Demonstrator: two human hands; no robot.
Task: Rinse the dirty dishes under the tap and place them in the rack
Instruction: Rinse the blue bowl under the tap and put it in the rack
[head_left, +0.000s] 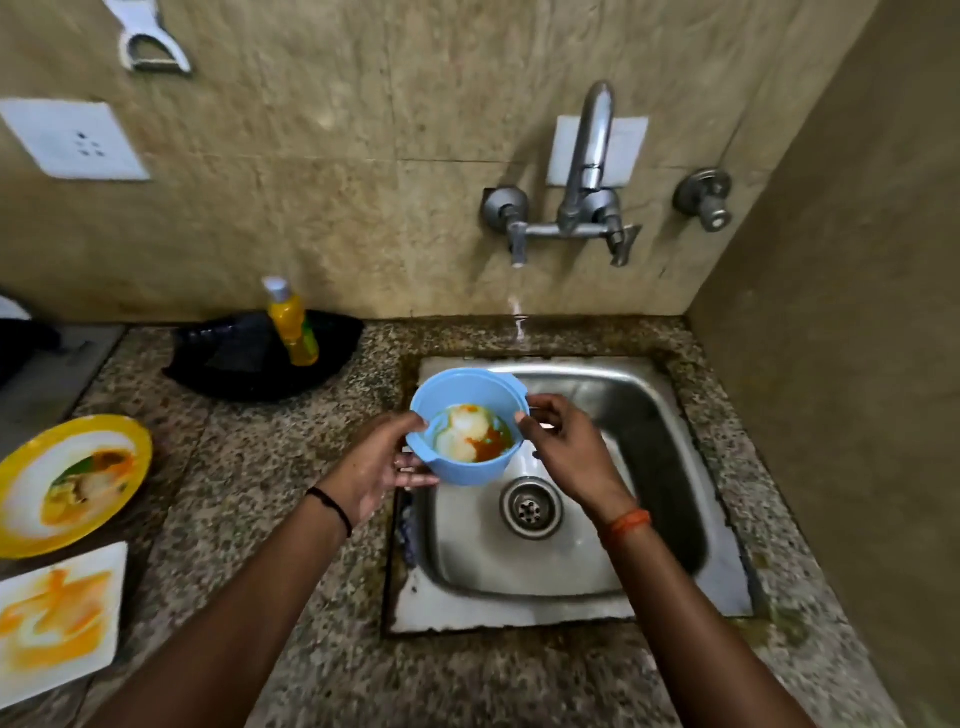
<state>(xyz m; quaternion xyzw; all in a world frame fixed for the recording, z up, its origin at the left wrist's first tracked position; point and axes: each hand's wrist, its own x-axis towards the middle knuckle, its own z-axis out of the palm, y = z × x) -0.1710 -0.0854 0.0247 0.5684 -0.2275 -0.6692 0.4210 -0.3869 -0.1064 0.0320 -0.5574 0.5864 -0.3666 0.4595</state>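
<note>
A light blue bowl (457, 395) smeared with white and orange food hangs over the left part of the steel sink (649, 395). My left hand (379, 467) cups its left side and base. My right hand (566, 447) pinches its right rim. The wall tap (587, 171) stands above the sink's back edge, and a thin stream of water falls near the back rim. A dirty yellow plate (72, 483) and a dirty white square plate (57, 618) lie on the counter at the far left. No rack is in view.
A black tray (249, 358) with a yellow dish-soap bottle (293, 322) sits at the back of the granite counter (280, 426). Tiled walls close in behind and on the right. A drain (531, 507) sits in the sink bottom.
</note>
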